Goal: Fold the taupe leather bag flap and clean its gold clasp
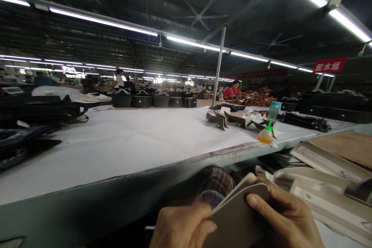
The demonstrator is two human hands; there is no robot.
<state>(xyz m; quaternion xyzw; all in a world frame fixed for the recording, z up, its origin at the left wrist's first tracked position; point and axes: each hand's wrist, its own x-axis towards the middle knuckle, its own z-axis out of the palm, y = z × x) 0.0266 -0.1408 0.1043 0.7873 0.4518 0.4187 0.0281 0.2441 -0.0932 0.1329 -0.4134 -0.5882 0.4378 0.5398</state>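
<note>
At the bottom of the head view both my hands grip one flat grey-brown leather piece (236, 221) with a pale rounded edge. My left hand (180, 226) pinches its lower left side with the thumb on top. My right hand (286, 217) holds its right side, thumb pressed on the face. The piece sits below the table's front edge (122, 186), over my lap. A plaid sleeve or cloth (216, 184) shows just behind it.
A long white-covered table (130, 139) spans the view. On it stand a small glue bottle with green nozzle (266, 133), folded dark leather pieces (221, 120) and black bags (142, 100). Pale flat trays (322, 186) lie to my right. Other people work in the background.
</note>
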